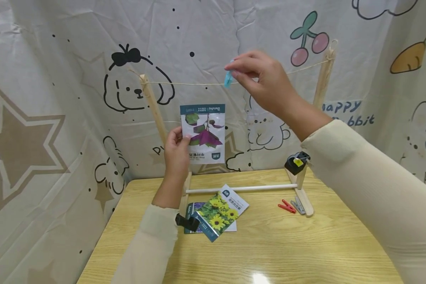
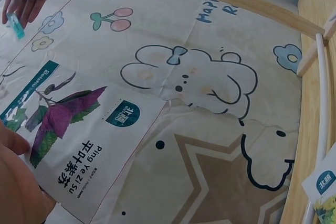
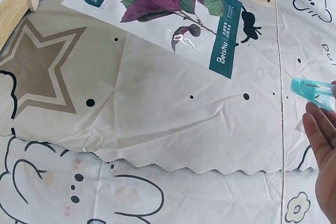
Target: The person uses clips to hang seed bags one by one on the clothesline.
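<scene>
My left hand point(image 1: 176, 154) holds a seed packet point(image 1: 206, 136) by its side edge, thumb on the front. The packet shows purple-green leaves, and its print is upside down in the head view; it hangs in the air below a thin string point(image 1: 191, 84). With thumb and fingers, my right hand point(image 1: 264, 81) pinches a light blue clothespin point(image 1: 228, 79) at the height of the string. In the right wrist view a small gap shows between the clothespin point(image 3: 310, 88) and the string point(image 3: 281, 140). The packet point(image 2: 121, 145) is apart from the string.
Wooden posts point(image 1: 152, 104) carry the string, joined low by a white rod point(image 1: 262, 188). On the table point(image 1: 287, 248), a yellow-flower seed packet point(image 1: 218, 213) overlaps another packet point(image 1: 231, 227). Red point(image 1: 286, 206) and grey clothespins point(image 1: 298, 205) lie beside the right foot. A printed cloth point(image 1: 206, 47) hangs behind.
</scene>
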The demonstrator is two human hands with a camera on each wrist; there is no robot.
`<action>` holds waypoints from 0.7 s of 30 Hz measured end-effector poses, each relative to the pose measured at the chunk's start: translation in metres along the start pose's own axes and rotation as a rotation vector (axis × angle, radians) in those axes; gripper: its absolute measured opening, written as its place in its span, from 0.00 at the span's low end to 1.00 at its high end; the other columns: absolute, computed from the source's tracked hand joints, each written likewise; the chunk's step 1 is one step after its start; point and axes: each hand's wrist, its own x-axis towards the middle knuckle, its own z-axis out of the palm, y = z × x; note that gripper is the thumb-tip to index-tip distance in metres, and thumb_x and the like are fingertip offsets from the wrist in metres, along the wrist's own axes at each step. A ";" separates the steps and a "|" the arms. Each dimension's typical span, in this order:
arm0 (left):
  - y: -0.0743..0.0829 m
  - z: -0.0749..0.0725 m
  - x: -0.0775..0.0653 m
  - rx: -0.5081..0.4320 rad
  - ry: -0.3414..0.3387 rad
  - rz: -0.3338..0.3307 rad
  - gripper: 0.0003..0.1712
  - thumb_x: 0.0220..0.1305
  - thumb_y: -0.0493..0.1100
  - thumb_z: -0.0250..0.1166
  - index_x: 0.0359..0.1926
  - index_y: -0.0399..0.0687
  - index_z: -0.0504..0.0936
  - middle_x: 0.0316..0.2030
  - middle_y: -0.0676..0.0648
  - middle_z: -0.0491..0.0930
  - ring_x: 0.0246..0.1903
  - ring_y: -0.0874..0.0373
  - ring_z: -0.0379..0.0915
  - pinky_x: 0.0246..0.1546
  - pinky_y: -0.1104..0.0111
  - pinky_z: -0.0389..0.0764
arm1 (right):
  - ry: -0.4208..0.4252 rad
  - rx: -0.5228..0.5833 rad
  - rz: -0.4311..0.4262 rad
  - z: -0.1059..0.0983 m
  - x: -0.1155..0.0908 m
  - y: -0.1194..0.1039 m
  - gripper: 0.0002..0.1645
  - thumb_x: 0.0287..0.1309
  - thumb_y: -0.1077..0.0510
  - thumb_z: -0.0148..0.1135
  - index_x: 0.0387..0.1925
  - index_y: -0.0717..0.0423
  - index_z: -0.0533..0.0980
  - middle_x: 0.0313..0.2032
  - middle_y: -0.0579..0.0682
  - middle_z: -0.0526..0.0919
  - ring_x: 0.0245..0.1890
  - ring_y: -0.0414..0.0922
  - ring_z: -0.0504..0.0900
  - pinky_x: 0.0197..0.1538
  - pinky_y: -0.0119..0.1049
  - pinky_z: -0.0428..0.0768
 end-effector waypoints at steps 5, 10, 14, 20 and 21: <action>0.000 -0.001 0.000 0.002 0.000 -0.005 0.16 0.76 0.37 0.56 0.61 0.42 0.74 0.48 0.50 0.73 0.47 0.59 0.70 0.50 0.70 0.75 | -0.004 -0.004 -0.015 0.004 0.009 -0.004 0.14 0.73 0.56 0.58 0.53 0.51 0.84 0.53 0.48 0.82 0.50 0.38 0.79 0.57 0.26 0.78; 0.000 -0.003 0.003 0.004 0.003 0.006 0.16 0.76 0.38 0.55 0.61 0.43 0.74 0.47 0.51 0.72 0.46 0.58 0.71 0.49 0.70 0.76 | -0.035 -0.035 0.004 0.008 0.018 -0.011 0.15 0.74 0.55 0.56 0.54 0.51 0.84 0.54 0.49 0.81 0.50 0.38 0.78 0.59 0.30 0.78; 0.001 -0.003 0.005 -0.001 0.011 0.013 0.16 0.76 0.37 0.55 0.61 0.42 0.74 0.47 0.51 0.73 0.46 0.59 0.72 0.48 0.71 0.76 | -0.048 -0.044 -0.003 0.011 0.025 -0.014 0.15 0.73 0.56 0.56 0.53 0.52 0.84 0.53 0.50 0.81 0.51 0.39 0.78 0.59 0.31 0.78; 0.003 -0.003 0.007 -0.009 0.016 0.026 0.16 0.76 0.36 0.54 0.60 0.41 0.74 0.47 0.51 0.74 0.46 0.58 0.72 0.48 0.70 0.76 | -0.064 -0.064 -0.012 0.016 0.031 -0.015 0.14 0.73 0.57 0.56 0.52 0.54 0.84 0.53 0.51 0.81 0.50 0.40 0.77 0.58 0.31 0.78; 0.004 -0.003 0.007 -0.010 0.017 0.027 0.16 0.76 0.36 0.54 0.60 0.41 0.74 0.47 0.51 0.74 0.46 0.59 0.72 0.48 0.70 0.76 | -0.065 -0.065 -0.013 0.016 0.032 -0.015 0.14 0.73 0.57 0.56 0.52 0.54 0.84 0.53 0.51 0.81 0.50 0.40 0.77 0.59 0.32 0.78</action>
